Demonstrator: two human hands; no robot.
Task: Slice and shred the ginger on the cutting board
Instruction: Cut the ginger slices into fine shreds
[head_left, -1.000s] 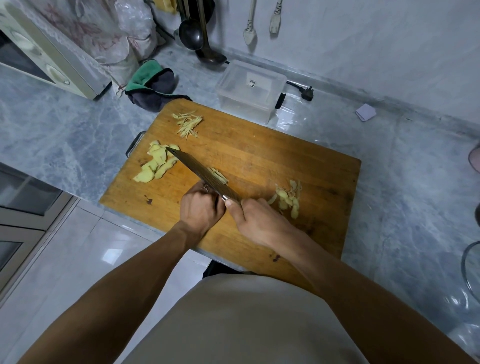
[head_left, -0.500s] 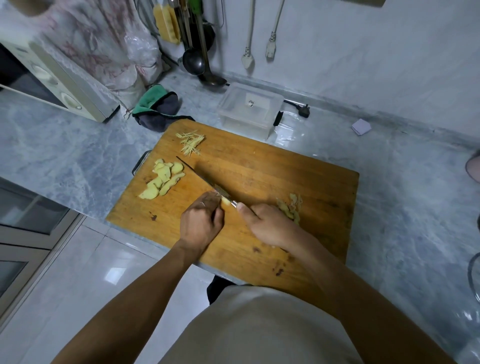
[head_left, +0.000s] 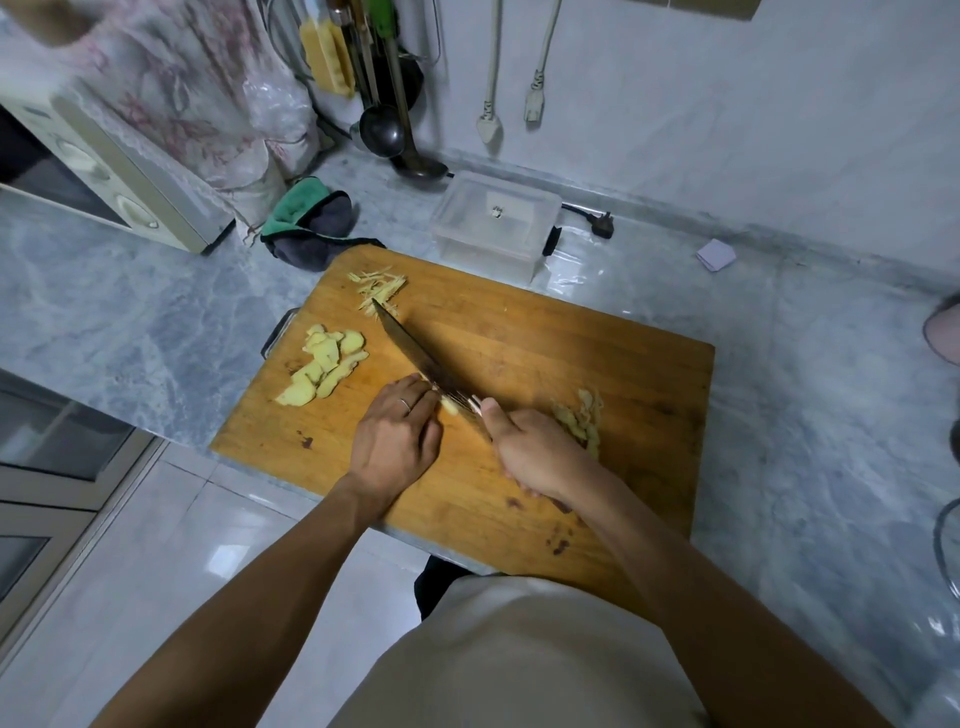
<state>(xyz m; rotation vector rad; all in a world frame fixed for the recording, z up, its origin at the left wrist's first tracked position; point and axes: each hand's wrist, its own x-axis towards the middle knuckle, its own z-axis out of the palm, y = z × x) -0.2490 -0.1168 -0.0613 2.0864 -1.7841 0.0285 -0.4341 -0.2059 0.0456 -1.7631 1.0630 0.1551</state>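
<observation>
A wooden cutting board (head_left: 545, 338) lies on the marble counter. My right hand (head_left: 540, 454) grips the handle of a dark knife (head_left: 421, 358) whose blade runs toward the board's far left corner. My left hand (head_left: 397, 439), fingers curled, holds down a small stack of ginger slices (head_left: 451, 407) right against the blade. A pile of ginger slices (head_left: 327, 364) lies at the board's left edge. Fine ginger shreds (head_left: 379, 286) sit at the far left corner. Ginger peelings (head_left: 582, 421) lie just right of my right hand.
A clear plastic box (head_left: 493, 223) stands behind the board. A green and grey cloth (head_left: 306, 223) lies at the back left, next to a microwave (head_left: 104, 176). Ladles (head_left: 395, 135) and plugs hang on the wall. The counter's front edge runs under the board.
The knife blade has tipped from a near edge-on cut to show its flat side again beside the stack. Both hands stay in place; the view has shifted slightly.
</observation>
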